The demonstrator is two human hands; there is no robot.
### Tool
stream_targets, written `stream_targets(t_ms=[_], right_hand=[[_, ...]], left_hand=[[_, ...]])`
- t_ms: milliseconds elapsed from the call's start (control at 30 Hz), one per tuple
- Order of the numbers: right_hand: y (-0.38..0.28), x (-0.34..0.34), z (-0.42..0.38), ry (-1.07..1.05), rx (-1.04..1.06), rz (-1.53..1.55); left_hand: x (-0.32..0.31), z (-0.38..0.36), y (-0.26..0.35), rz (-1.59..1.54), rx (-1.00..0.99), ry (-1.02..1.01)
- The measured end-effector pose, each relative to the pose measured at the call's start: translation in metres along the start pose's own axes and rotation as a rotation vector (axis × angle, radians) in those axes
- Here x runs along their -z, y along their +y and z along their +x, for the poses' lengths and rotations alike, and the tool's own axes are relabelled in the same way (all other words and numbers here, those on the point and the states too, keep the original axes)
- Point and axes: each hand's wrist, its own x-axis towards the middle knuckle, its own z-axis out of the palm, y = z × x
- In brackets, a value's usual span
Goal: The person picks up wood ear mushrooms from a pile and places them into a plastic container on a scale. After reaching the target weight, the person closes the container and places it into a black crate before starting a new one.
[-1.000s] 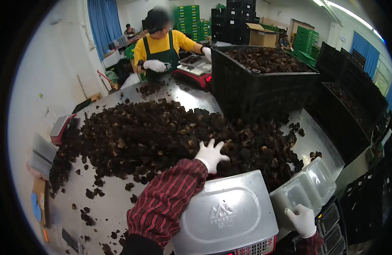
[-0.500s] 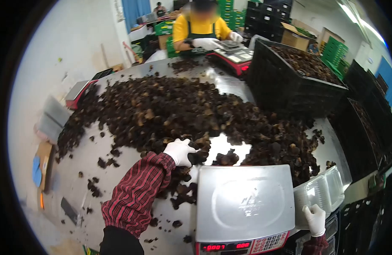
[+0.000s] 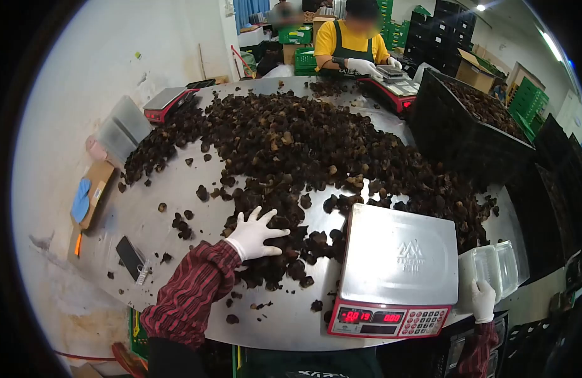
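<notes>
My left hand [image 3: 257, 237], in a white glove, lies with fingers spread on the near edge of a heap of dark brown mushroom pieces [image 3: 284, 142] that look like wood ear. At the right, my white-gloved right hand [image 3: 483, 300] grips the near edge of a clear plastic container [image 3: 483, 268]; its fingers curl over the rim. Between the hands stands a red scale [image 3: 401, 258] with a bare metal plate and lit red digits. Loose mushroom pieces lie around my left hand.
A large black crate [image 3: 473, 132] full of mushroom pieces stands at the right. Across the metal table [image 3: 152, 208], a person [image 3: 351, 47] in yellow handles a tray at another scale [image 3: 391, 91]. A phone [image 3: 130, 257], a third scale [image 3: 168, 104] and clear containers [image 3: 122, 129] lie left.
The view has shifted, so the table and far person appear farther right. My left hand has spread its fingers and lies nearer the table's front edge. My right hand still holds the container.
</notes>
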Motion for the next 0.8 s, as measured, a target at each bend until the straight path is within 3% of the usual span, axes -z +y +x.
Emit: stream_targets(t_ms=[67,167,233,300,333,400,433,500,533,633,700,733,767,800], right_hand=[[-0.004,0.001,-0.001,0.041,0.140,0.044],[0.000,0.001,-0.005,-0.012,0.109,-0.005],[-0.005,-0.003,-0.007,0.014,0.071,-0.022],[-0.007,-0.004,-0.005,0.033,0.039,-0.036],[-0.007,-0.005,-0.005,0.052,0.036,-0.034],[-0.003,-0.007,-0.007,0.071,0.034,-0.041],[0.002,-0.010,-0.006,0.081,-0.004,-0.015],[-0.004,0.001,-0.001,0.097,-0.031,0.001],[-0.021,0.014,-0.001,0.103,-0.066,-0.033],[-0.025,0.027,0.001,0.231,-0.192,-0.156],[-0.032,0.047,-0.007,0.430,-0.063,0.062],[-0.040,0.052,-0.012,0.417,-0.068,0.067],[-0.068,0.058,-0.019,0.394,0.009,0.103],[-0.097,0.061,-0.026,0.375,0.081,0.142]], left_hand=[[-0.007,-0.019,0.008,0.003,-0.023,-0.014],[-0.005,-0.040,0.034,0.060,-0.088,-0.148],[0.002,-0.036,0.042,0.034,-0.157,-0.134],[0.008,-0.016,0.049,-0.128,-0.275,0.098],[0.005,0.006,0.051,-0.182,-0.376,0.310],[-0.002,0.064,0.062,-0.382,-0.370,0.623],[0.008,0.086,0.071,-0.299,-0.423,0.620],[0.008,0.132,0.087,-0.340,-0.243,0.426],[0.002,0.147,0.094,-0.271,-0.187,0.443],[-0.036,0.210,0.091,-0.113,-0.165,0.244],[-0.022,0.205,0.093,-0.269,-0.068,0.275],[-0.007,0.186,0.091,-0.373,-0.034,0.223],[-0.017,0.182,0.076,-0.337,-0.137,0.418],[-0.004,0.169,0.063,-0.480,-0.168,0.408]])
